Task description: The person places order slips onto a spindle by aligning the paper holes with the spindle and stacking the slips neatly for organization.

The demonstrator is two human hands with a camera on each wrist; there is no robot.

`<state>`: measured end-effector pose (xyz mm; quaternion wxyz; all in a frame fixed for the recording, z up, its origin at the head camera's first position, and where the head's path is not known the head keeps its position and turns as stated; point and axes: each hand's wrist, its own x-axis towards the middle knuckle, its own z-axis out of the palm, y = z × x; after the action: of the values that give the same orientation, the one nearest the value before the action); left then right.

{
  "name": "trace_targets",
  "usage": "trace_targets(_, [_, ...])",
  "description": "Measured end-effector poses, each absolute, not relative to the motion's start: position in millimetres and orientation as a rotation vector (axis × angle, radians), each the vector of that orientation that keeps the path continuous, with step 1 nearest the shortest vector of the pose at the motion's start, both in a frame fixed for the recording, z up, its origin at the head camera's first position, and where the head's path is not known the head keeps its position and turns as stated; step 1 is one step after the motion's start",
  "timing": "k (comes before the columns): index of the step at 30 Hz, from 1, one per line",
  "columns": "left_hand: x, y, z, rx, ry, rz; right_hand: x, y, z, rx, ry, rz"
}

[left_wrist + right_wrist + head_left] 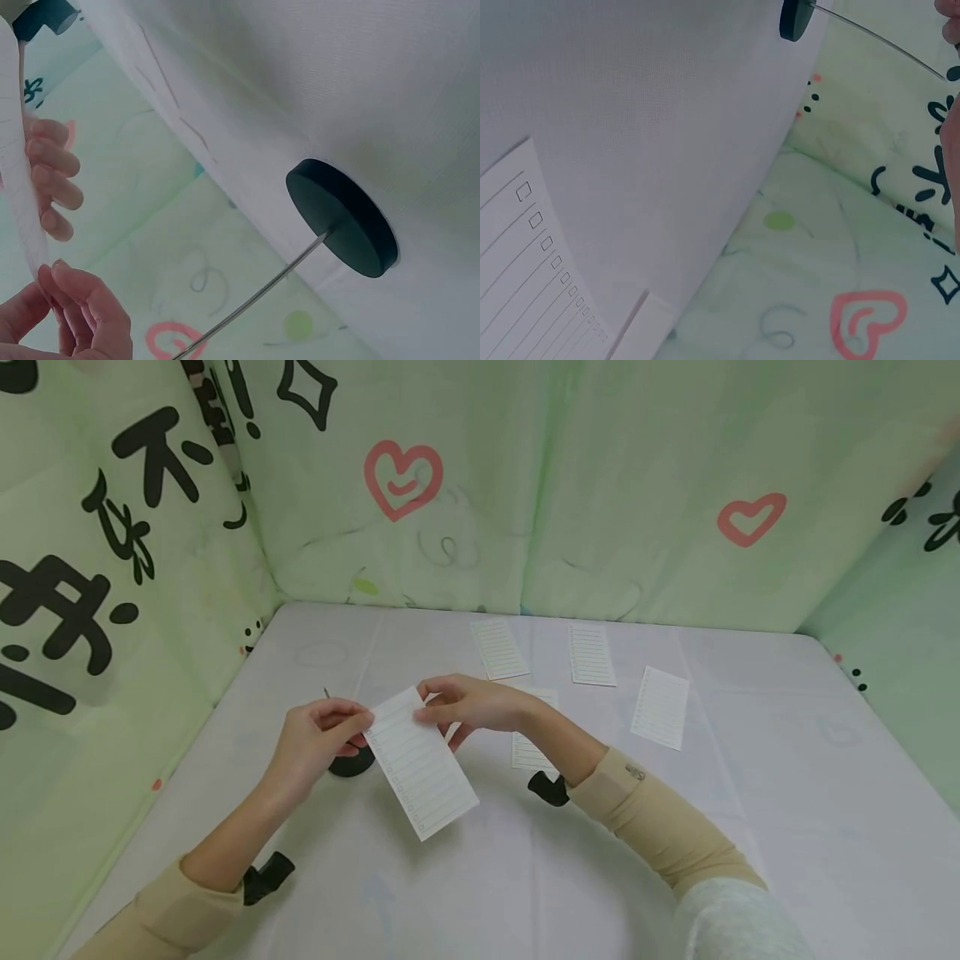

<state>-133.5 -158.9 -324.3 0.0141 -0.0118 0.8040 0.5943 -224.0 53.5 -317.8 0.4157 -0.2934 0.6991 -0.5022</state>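
Observation:
Both hands hold a white checklist sheet (423, 768), printed with ruled lines and small boxes, tilted above the table. My left hand (311, 739) pinches its upper left corner between thumb and fingers. At the upper right edge, my right hand (483, 703) grips it with the thumb on the printed face and fingers behind. Edge-on in the left wrist view, the sheet (15, 157) hides part of the right hand (54, 172). A paper spike with a black round base (352, 764) stands just behind the left hand; its thin metal rod (259, 294) points up, partly covered in the head view.
Several similar sheets lie on the white-covered table: one at the back (498, 649), another beside it (592, 655), one farther right (660, 707), and one partly under the right forearm (531, 752). Green printed curtains (480, 527) enclose the table. Black camera mounts (268, 878) jut from both wrists.

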Motion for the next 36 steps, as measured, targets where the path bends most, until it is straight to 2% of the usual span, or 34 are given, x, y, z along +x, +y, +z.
trace_targets(23, [-134.1, -190.7, -298.9, -0.155, 2.506, 2.182, -214.8, 61.6, -322.0, -0.744, 1.741, -1.347])
trace_targets(27, [-143.8, -202.5, -307.2, -0.218, 2.430, 2.226, -215.3, 58.6, -321.1, -0.742, 1.764, -1.393])
trace_targets(31, [-164.2, -224.0, -333.3, -0.294, 2.326, 2.278, -216.6, 55.4, -321.0, -0.718, 1.773, -1.422])
trace_targets(36, [-166.9, -229.4, -330.8, -0.311, 2.182, 2.266, -218.3, 53.7, -323.1, -0.683, 1.771, -1.427])
